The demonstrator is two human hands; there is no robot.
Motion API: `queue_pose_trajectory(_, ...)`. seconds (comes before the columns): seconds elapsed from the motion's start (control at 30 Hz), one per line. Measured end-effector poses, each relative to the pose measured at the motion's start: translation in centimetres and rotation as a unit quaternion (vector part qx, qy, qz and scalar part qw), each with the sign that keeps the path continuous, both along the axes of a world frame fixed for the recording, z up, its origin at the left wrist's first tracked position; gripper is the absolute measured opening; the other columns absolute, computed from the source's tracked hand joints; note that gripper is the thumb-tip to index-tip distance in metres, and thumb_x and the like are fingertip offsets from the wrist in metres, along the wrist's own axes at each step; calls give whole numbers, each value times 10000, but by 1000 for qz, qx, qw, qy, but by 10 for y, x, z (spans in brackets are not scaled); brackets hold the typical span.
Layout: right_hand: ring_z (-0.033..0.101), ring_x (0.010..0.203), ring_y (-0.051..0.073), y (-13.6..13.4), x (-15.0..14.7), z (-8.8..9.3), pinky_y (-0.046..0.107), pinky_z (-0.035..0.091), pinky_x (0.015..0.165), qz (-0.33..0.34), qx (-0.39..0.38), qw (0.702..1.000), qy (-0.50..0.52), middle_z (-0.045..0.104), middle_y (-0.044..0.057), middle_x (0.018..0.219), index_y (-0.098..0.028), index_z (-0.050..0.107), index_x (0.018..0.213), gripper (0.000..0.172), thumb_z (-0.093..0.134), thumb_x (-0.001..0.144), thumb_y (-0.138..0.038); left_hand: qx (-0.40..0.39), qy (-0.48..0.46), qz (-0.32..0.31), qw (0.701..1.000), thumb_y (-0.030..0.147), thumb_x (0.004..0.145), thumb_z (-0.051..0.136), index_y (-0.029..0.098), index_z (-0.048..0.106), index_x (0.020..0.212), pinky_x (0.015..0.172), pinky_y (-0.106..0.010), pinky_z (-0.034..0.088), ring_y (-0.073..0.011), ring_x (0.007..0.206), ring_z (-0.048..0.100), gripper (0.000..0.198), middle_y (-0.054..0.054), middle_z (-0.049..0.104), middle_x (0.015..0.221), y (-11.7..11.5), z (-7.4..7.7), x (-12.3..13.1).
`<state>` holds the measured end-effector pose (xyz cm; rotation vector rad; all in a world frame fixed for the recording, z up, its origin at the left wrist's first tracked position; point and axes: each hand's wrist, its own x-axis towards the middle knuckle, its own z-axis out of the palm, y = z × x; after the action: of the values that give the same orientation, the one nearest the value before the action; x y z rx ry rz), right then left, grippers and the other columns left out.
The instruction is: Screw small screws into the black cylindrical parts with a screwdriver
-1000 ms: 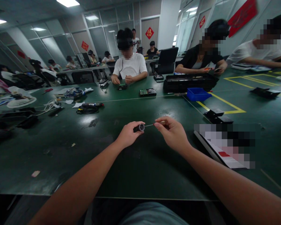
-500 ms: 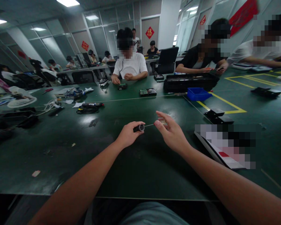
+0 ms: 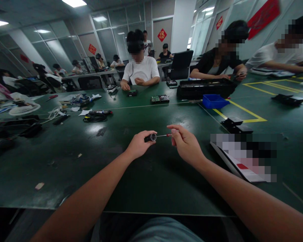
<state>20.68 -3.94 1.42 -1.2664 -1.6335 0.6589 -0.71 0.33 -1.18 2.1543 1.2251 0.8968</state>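
My left hand (image 3: 138, 145) is wrapped round a small black cylinder (image 3: 150, 137) with a round, lens-like end turned toward me; its exact kind does not show. In my right hand (image 3: 188, 144) is a screwdriver (image 3: 168, 135), its red handle end pinched between thumb and fingers. The screwdriver's thin metal shaft points left and meets the side of the cylinder near its round end. Whether a screw sits at the tip is too small to make out. Both hands are held above the green table (image 3: 151, 188).
A partly blurred white box or booklet (image 3: 232, 161) lies right of my right forearm. Black brackets (image 3: 237, 126), a blue bin (image 3: 214, 101), a long black casing (image 3: 205, 89), a circuit-board device (image 3: 160, 99) and coiled black cable (image 3: 97, 116) lie farther off. Co-workers sit across the table.
My right hand's fingers have closed in from a looser spread round the screwdriver handle. My left hand and the black cylinder are nearly unmoved.
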Motion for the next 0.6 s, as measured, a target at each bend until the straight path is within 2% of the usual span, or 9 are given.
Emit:
queue_pose_trajectory(0.13, 619, 756, 192, 2, 2, -3, 326, 462, 694, 31, 0, 999, 23, 633, 2, 767, -227, 650, 1163, 296, 441, 960, -282, -2, -6, 3, 1000, 161, 839, 728, 254, 692, 1206, 1035, -408, 455, -229, 1125, 635, 381, -45, 705, 1186, 0, 0, 0)
queue_pose_trajectory(0.3, 547, 642, 176, 0, 1, -3, 326, 429, 615, 30, -25, 999, 36, 558, -12, 694, -229, 658, 1083, 315, 409, 1001, -404, -4, -4, -1, 1000, 154, 831, 734, 251, 696, 1199, 1024, -394, 460, -222, 1102, 639, 382, -43, 709, 1167, 1, -1, 0)
queue_pose_trajectory(0.4, 592, 708, 180, 1, 0, -5, 337, 471, 673, 8, -12, 997, 76, 617, -3, 779, -232, 594, 1136, 256, 497, 970, -402, 0, -3, -1, 1000, 159, 833, 735, 247, 695, 1202, 1014, -389, 462, -220, 1094, 640, 382, -41, 709, 1159, 1, -1, 1)
queue_pose_trajectory(0.53, 635, 769, 191, 5, -3, -7, 369, 520, 764, 9, -8, 987, 160, 661, 33, 828, -209, 618, 950, 232, 590, 914, -436, 5, -3, -2, 1000, 172, 834, 738, 244, 698, 1202, 1010, -395, 465, -228, 1099, 641, 378, -46, 710, 1158, 0, -1, 2)
queue_pose_trajectory(0.6, 640, 776, 192, 8, -4, -8, 382, 536, 791, 6, -25, 978, 208, 663, 38, 834, -207, 639, 933, 270, 601, 901, -472, 9, -8, -2, 1000, 177, 836, 739, 246, 693, 1213, 1017, -400, 463, -229, 1107, 641, 386, -49, 710, 1170, -1, 0, 2)
